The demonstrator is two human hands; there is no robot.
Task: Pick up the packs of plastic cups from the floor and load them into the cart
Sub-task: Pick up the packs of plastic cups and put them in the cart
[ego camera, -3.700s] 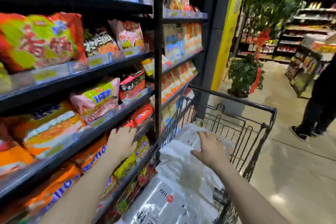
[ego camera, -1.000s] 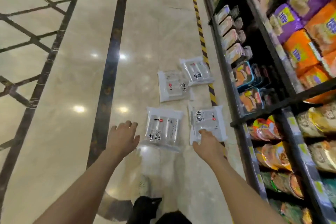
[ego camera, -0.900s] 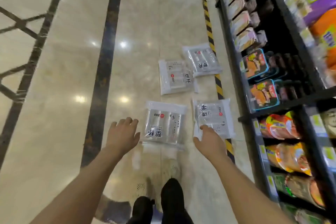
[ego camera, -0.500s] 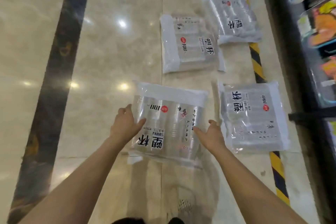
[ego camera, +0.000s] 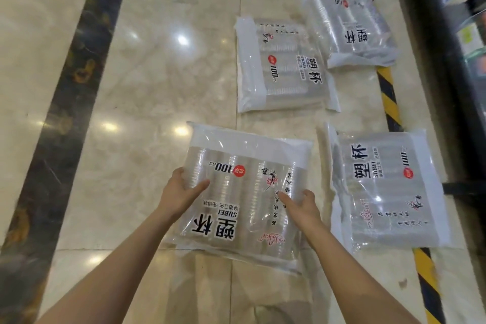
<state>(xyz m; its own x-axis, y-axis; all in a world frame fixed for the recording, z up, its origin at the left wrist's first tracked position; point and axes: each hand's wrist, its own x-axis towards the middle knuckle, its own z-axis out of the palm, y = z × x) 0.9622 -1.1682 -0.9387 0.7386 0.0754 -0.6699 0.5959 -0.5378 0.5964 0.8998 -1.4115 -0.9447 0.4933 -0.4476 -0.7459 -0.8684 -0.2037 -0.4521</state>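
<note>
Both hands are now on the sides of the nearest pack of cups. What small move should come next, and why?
Probably lift it straight up off the floor. The left hand and right hand already grip opposite sides of the nearest pack, thumbs on top, so the hold looks balanced. Three other packs lie close by, so sliding might push them.
</note>
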